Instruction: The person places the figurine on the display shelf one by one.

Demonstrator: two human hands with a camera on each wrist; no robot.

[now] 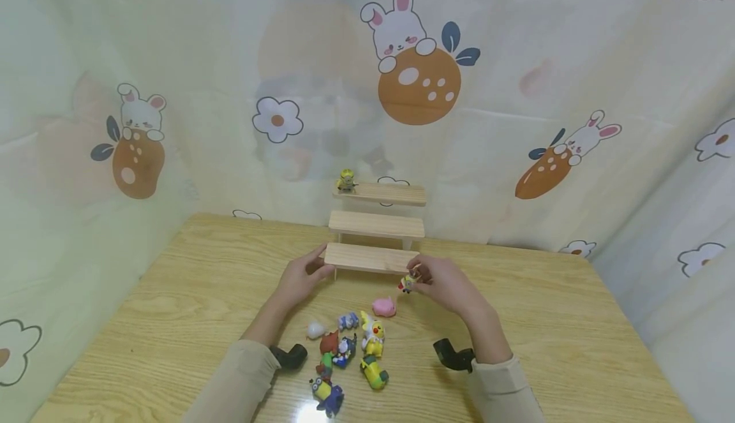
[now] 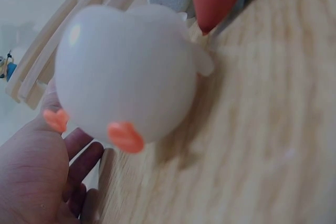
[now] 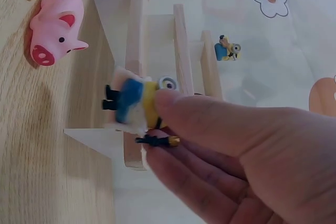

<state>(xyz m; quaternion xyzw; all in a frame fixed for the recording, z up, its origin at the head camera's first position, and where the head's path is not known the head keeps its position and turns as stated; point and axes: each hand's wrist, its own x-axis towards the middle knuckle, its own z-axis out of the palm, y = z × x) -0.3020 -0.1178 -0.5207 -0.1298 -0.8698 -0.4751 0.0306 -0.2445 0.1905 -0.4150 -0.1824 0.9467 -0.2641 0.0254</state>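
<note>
My right hand [image 1: 442,282] pinches a small Minion figurine [image 1: 408,281] between thumb and fingers, just in front of the right end of the lowest step. In the right wrist view the figurine [image 3: 131,100] shows one goggle eye, blue clothing and black feet. At the left end of that step, my left hand [image 1: 298,279] grips the wooden three-step display stand [image 1: 370,257], thumb at the front edge. Another Minion figurine [image 1: 346,180] stands on the top step's left end. A pink pig figurine [image 1: 384,307] lies on the table near my right hand.
Several figurines lie in front of the stand: a white round one [image 1: 316,329] with orange feet, a yellow Pikachu [image 1: 374,340], a blue-grey one [image 1: 348,321], a green-and-yellow one [image 1: 374,372] and a Minion in blue [image 1: 327,396]. A printed curtain [image 1: 321,187] hangs behind the wooden table [image 1: 172,321].
</note>
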